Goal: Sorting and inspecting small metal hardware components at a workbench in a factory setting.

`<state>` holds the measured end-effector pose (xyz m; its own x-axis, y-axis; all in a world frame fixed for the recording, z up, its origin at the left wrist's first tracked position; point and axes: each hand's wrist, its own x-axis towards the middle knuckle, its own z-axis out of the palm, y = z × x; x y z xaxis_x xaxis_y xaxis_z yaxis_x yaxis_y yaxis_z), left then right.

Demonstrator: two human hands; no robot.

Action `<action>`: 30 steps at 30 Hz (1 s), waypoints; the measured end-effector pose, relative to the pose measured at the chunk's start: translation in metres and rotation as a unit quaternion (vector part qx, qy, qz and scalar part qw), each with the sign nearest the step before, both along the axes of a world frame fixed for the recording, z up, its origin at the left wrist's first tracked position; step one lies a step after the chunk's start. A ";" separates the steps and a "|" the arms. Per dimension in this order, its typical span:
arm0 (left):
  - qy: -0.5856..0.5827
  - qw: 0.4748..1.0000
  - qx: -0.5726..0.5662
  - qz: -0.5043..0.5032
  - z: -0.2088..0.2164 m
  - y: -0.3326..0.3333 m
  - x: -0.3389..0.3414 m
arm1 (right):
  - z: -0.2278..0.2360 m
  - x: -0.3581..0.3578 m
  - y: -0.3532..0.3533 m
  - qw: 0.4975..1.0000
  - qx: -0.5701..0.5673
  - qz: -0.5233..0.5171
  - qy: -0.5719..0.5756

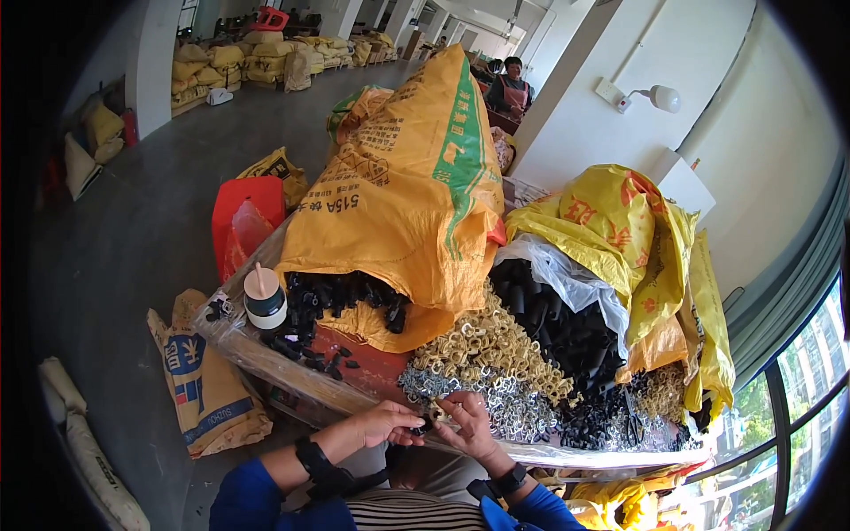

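Note:
My left hand pinches a small black part between its fingertips. Close against it, my right hand has its fingers closed on a small brass-coloured ring. The two pieces are close together, and the fingers partly hide both. Just beyond my hands lies a heap of silver metal pieces, which meets a larger heap of brass-coloured rings. Small black parts are heaped to the right of my right hand.
A big orange woven sack spills black pieces at the table's left. Black tubes lie under a yellow sack. A lidded cup stands at the left edge. A paper sack rests on the floor. Another person sits farther back.

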<state>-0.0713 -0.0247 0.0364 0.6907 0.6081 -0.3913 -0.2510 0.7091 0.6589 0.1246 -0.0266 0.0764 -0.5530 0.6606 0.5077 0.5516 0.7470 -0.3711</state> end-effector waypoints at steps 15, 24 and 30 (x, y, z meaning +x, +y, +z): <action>-0.023 0.998 -0.027 -0.054 -0.009 -0.004 -0.003 | -0.007 0.009 -0.004 0.991 -0.035 0.123 -0.022; -0.026 0.995 -0.060 -0.073 -0.004 0.001 -0.004 | -0.006 0.009 0.000 0.980 -0.131 0.145 0.040; -0.045 0.992 -0.087 -0.077 -0.003 0.000 -0.001 | -0.007 0.009 -0.005 0.961 -0.204 0.148 0.114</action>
<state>-0.0724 -0.0242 0.0337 0.8071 0.4206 -0.4143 -0.1823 0.8450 0.5027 0.1338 -0.0311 0.0697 -0.6522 0.6614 0.3705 0.2068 0.6254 -0.7524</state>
